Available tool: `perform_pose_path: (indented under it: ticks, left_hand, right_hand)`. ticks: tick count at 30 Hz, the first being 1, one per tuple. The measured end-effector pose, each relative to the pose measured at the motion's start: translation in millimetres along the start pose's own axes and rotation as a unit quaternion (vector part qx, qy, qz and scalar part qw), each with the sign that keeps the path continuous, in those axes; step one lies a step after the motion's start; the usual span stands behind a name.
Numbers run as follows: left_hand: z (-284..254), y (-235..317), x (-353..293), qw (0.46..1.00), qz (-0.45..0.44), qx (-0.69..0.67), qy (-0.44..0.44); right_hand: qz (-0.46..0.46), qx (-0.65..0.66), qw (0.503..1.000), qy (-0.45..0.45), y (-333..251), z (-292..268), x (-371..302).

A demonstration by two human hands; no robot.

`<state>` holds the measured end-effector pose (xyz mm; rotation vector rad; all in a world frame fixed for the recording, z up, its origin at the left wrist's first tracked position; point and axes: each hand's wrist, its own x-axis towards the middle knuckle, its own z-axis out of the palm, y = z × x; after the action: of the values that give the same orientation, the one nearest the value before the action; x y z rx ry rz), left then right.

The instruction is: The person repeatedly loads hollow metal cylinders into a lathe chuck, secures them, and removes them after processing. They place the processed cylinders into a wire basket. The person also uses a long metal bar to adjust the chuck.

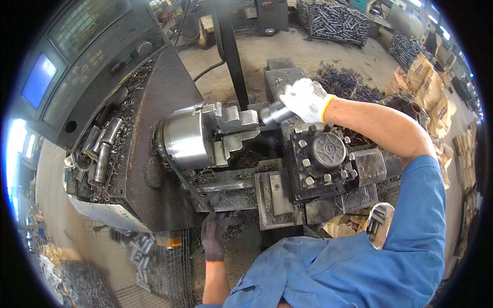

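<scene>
My right hand (306, 100), in a white knit glove with a yellow cuff, is closed round a smooth metal cylinder (276, 113). The cylinder's left end reaches the stepped jaws (241, 121) of the lathe chuck (187, 138); whether they grip it cannot be seen. My left hand (213, 237), in a dark soiled glove, is low beside the lathe front, at the lower end of a long dark bar (193, 190) that slants down from the chuck. Its fingers are blurred but appear wrapped round the bar's end.
A square tool post (321, 156) stands right of the chuck on the carriage. Loose metal tubes (105, 149) and chips lie on the headstock. Wire bins (334, 21) of metal parts, brown sacks (430, 84) and a chip heap (346, 82) lie beyond. A container (380, 224) holds parts near my body.
</scene>
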<state>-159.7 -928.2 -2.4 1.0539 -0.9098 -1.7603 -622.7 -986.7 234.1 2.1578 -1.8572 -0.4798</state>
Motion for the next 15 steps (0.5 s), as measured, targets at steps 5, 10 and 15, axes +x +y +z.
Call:
perform_pose_path:
  ticks: [5, 10, 15]
  left_hand:
    - [-106.6, -28.6, -35.1, 0.963, -0.010, -0.078, 0.257]
    - [-187.4, -16.9, -29.8, 0.915, 0.113, -0.109, 0.372]
    - [-216.9, 5.8, -32.2, 0.939, -0.002, -0.200, 0.280]
  right_hand:
    - [0.010, 0.308, 0.939, -0.154, -14.5, 55.0, 49.1]
    - [-0.051, 0.421, 0.896, -0.134, -16.5, 72.6, 70.3]
    - [-0.003, 0.300, 0.906, -0.298, -3.1, 75.2, 72.1]
